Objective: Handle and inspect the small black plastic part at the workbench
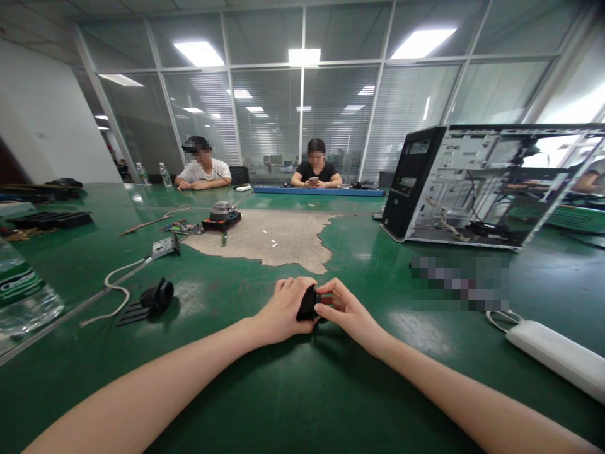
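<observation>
A small black part (307, 305) is held just above the green tabletop, in front of me; its exact kind is hard to make out. My left hand (287, 306) wraps round it from the left, fingers over its top and thumb below. From the right, my right hand (344, 309) grips its end between thumb and fingertips. Much of the part is covered by the fingers. Off to the left lies a black plastic piece (158, 296) with a round collar and several prongs, apart from both hands.
An opened computer case (454, 189) stands at right, near a white power strip (555, 353). A cooler (222, 214), a metal bracket with a cable (164, 247) and a water bottle (23, 290) are leftward. Two people sit across the table (265, 403); one holds a phone (312, 181).
</observation>
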A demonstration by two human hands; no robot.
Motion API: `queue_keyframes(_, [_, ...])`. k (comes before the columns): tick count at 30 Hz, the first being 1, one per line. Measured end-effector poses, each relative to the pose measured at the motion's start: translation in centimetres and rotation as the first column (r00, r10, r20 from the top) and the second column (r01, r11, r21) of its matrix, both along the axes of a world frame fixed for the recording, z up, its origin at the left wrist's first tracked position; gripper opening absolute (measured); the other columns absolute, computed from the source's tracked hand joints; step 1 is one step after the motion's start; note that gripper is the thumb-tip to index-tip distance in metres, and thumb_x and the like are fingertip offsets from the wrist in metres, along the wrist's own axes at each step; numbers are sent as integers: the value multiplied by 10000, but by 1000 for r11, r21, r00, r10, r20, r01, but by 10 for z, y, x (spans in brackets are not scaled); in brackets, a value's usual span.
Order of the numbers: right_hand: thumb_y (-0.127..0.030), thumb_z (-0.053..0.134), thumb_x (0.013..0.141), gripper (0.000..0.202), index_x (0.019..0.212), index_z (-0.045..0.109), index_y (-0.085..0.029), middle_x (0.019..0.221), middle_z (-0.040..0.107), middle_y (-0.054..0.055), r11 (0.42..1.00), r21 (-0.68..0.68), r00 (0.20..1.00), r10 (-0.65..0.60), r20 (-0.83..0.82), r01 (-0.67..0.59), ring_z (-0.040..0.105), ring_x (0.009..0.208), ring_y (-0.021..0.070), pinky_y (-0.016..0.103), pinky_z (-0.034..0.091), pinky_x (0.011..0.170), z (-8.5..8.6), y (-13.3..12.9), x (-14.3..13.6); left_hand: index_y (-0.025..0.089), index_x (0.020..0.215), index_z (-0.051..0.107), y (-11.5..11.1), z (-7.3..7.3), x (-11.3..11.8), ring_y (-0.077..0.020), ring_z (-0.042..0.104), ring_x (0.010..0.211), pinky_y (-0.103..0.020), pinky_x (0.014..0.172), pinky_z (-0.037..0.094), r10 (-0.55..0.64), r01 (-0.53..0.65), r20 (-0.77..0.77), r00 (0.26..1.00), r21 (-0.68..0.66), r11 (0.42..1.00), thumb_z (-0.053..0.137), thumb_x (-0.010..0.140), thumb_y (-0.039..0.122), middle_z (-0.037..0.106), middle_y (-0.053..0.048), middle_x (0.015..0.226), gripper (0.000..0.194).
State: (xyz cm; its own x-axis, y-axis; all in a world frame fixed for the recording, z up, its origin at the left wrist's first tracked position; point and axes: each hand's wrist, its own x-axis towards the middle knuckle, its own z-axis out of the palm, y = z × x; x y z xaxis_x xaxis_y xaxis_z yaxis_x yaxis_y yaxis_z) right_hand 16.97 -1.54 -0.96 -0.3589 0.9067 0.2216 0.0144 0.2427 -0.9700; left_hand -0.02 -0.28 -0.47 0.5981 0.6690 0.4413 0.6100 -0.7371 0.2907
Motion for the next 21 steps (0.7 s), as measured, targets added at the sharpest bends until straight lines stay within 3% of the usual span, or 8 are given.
queue_keyframes(5, [-326, 637, 684, 326, 932, 461, -211, 951, 530, 29, 1000, -16, 1000, 1, 30, 0, 531, 913, 169, 346, 453, 797, -1, 2, 1, 230, 1113, 341, 0, 0, 0, -230, 453, 936, -371, 836, 292, 1, -1, 0, 1000, -3, 1000, 584, 643, 247, 493, -40, 1031, 529])
queue_keyframes(10, [-304, 665, 656, 311, 869, 453, -224, 918, 513, 2, 998, 7, 998, 56, -10, -56, 532, 910, 163, 294, 471, 725, 1, -1, 1, 235, 1117, 334, -1, 1, 0, -233, 453, 940, -372, 837, 292, -6, 6, -8, 1000, -13, 1000, 583, 628, 223, 492, -39, 1041, 549])
queue_keyframes(16, [-334, 630, 688, 258, 842, 461, -212, 876, 518, -4, 1000, -3, 1000, 3, -12, -3, 549, 795, 139, 300, 461, 704, 0, 0, -1, 229, 1110, 330, 0, -1, 0, -230, 457, 934, -373, 841, 294, -1, 1, -3, 1000, 6, 1000, 579, 665, 270, 491, -44, 1044, 511])
queue_keyframes(21, [-329, 629, 688, 318, 927, 457, -211, 957, 528, 30, 1000, -27, 1000, -10, 21, 10, 534, 902, 169, 341, 451, 782, -1, 2, 0, 222, 1108, 331, 0, -1, -1, -229, 450, 932, -369, 835, 296, 2, -2, -8, 1000, 12, 1000, 582, 658, 264, 489, -45, 1036, 517])
